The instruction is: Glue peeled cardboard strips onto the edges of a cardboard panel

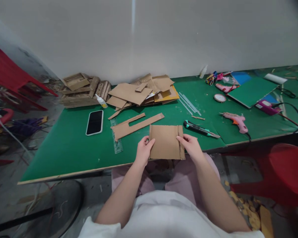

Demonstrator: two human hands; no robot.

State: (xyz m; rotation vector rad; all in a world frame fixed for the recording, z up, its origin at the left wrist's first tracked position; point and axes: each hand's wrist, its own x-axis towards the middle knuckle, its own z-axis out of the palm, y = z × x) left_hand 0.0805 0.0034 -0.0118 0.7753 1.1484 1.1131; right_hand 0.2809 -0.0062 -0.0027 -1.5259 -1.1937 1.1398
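Between my hands is a roughly square piece of brown cardboard [164,142], held over the front edge of the green table. My left hand [144,148] pinches its left edge, thumb on top. On the opposite side my right hand [190,145] grips the right edge, where a narrow folded or layered strip runs along the piece. A utility knife [201,129] with its blade out lies just beyond my right hand. Past my left hand lie a cut cardboard strip with a notch [139,126] and a clear ruler [118,145] partly under it.
A phone [94,122], a glue bottle [101,101] and stacked cardboard [131,93] lie at the left and back. Glue sticks [188,103], a pink glue gun [234,121] with a cord, and a green board [255,89] are to the right. Red chairs [290,168] flank the table [72,155].
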